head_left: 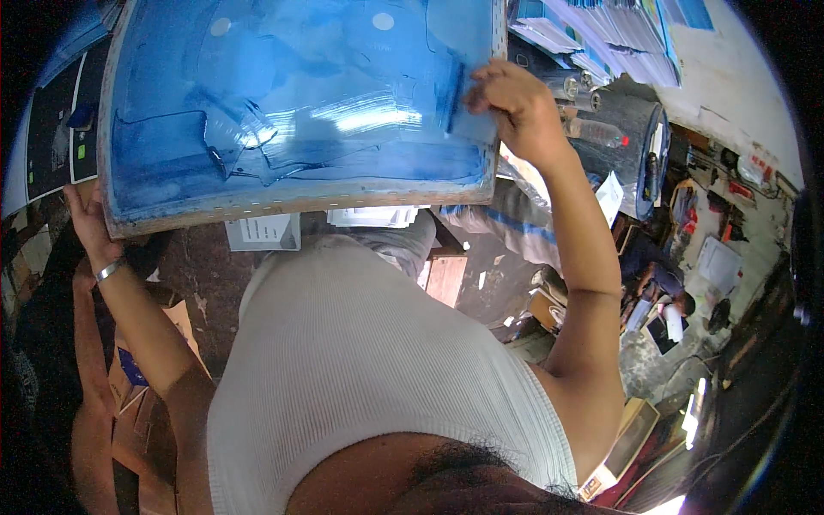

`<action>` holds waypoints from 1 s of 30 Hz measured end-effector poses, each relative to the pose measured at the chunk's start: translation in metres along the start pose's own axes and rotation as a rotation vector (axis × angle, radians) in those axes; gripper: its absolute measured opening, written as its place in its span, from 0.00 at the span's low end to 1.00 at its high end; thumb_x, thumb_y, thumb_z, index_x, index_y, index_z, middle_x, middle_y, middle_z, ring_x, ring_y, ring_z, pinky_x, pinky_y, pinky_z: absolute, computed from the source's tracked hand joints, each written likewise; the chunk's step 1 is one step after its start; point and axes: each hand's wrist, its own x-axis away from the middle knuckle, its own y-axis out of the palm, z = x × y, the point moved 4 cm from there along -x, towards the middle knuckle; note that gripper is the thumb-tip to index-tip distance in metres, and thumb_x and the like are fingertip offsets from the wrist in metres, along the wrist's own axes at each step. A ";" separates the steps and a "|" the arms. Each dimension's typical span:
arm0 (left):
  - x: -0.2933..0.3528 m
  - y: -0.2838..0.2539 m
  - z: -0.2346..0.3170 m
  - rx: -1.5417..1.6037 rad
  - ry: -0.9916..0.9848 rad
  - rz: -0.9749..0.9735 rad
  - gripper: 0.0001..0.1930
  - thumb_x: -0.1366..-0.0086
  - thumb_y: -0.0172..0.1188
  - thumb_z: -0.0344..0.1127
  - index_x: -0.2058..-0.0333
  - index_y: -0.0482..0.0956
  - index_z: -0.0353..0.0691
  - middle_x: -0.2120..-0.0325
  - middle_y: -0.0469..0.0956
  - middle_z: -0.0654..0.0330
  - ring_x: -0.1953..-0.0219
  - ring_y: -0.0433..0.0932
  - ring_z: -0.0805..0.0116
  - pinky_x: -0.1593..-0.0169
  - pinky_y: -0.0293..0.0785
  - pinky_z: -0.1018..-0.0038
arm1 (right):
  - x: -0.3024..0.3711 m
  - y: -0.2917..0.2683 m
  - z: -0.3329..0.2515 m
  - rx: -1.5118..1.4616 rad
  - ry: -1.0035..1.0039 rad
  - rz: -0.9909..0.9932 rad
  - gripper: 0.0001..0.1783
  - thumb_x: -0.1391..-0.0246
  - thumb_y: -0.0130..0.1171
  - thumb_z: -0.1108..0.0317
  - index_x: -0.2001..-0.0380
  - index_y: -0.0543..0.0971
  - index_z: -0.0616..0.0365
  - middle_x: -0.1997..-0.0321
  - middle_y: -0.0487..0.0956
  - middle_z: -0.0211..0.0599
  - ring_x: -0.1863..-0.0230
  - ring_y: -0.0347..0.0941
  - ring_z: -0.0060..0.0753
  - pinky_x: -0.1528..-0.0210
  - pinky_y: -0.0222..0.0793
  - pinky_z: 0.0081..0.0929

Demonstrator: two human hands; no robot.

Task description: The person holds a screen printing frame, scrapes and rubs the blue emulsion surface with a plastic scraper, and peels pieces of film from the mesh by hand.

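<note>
A large screen-printing frame (300,199) lies in front of me, its mesh smeared with wet, glossy blue ink. On its right part, my right hand (518,107) is closed around a blue-coated squeegee (455,96), with the fingers curled at its right side. Ink ridges and streaks run across the mesh to the left. My left hand (93,225) is at the frame's lower left corner, its visible fingers stretched upward along the outer edge; part of the hand is hidden by the frame. Printed sheets (264,233) and a white paper stack (373,216) show below the near edge.
Stacked papers (609,34) stand at the far right. A clear bottle with a red cap (598,132) lies near a dark round-ended surface. Another person's arm (90,369) is beside my left forearm, and a person (657,279) sits low at right. Cardboard (176,330) lies lower left.
</note>
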 end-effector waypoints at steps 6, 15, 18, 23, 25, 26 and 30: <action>-0.020 -0.022 -0.006 0.072 -0.041 -0.056 0.49 0.35 0.40 0.75 0.41 0.70 0.28 0.44 0.74 0.50 0.44 0.73 0.57 0.39 0.65 0.67 | 0.013 -0.028 -0.027 0.037 0.067 -0.021 0.12 0.61 0.55 0.84 0.72 0.81 0.57 0.64 0.84 0.35 0.52 0.79 0.43 0.49 0.75 0.38; -0.009 0.002 -0.005 0.042 0.006 -0.089 0.49 0.35 0.41 0.75 0.41 0.70 0.29 0.45 0.76 0.53 0.45 0.74 0.59 0.39 0.66 0.68 | -0.023 -0.036 0.004 0.391 0.168 0.072 0.17 0.53 0.56 0.73 0.61 0.84 0.41 0.62 0.84 0.39 0.60 0.79 0.49 0.59 0.75 0.41; 0.000 -0.011 -0.002 0.012 0.022 -0.044 0.49 0.35 0.40 0.75 0.39 0.69 0.29 0.45 0.76 0.53 0.45 0.74 0.59 0.39 0.66 0.68 | -0.055 -0.048 -0.036 0.219 0.524 -0.033 0.14 0.49 0.53 0.78 0.60 0.82 0.57 0.62 0.81 0.54 0.59 0.79 0.57 0.57 0.74 0.42; 0.010 0.004 0.003 -0.018 0.098 -0.086 0.50 0.35 0.39 0.76 0.37 0.65 0.29 0.43 0.74 0.52 0.42 0.72 0.58 0.38 0.65 0.67 | -0.040 -0.023 0.000 0.384 0.466 0.092 0.15 0.49 0.56 0.77 0.58 0.82 0.52 0.60 0.82 0.49 0.59 0.79 0.54 0.57 0.74 0.41; 0.009 0.004 0.003 -0.013 0.101 -0.097 0.48 0.35 0.40 0.74 0.38 0.66 0.29 0.43 0.74 0.52 0.44 0.73 0.59 0.39 0.66 0.67 | -0.033 -0.015 0.000 0.502 0.433 0.099 0.16 0.48 0.58 0.76 0.57 0.83 0.45 0.59 0.83 0.43 0.60 0.80 0.50 0.59 0.75 0.40; 0.009 0.004 0.002 -0.004 0.090 -0.102 0.48 0.34 0.40 0.74 0.39 0.67 0.29 0.44 0.74 0.52 0.44 0.73 0.59 0.40 0.67 0.67 | -0.028 -0.013 0.002 0.494 0.445 0.062 0.17 0.48 0.58 0.75 0.56 0.83 0.45 0.58 0.83 0.43 0.60 0.80 0.51 0.59 0.75 0.41; 0.007 -0.002 0.002 0.017 0.069 -0.121 0.44 0.33 0.41 0.72 0.42 0.70 0.30 0.45 0.75 0.52 0.47 0.74 0.60 0.42 0.69 0.67 | -0.002 -0.006 -0.012 0.467 0.366 0.034 0.17 0.47 0.57 0.74 0.55 0.83 0.44 0.57 0.83 0.43 0.59 0.80 0.53 0.59 0.75 0.43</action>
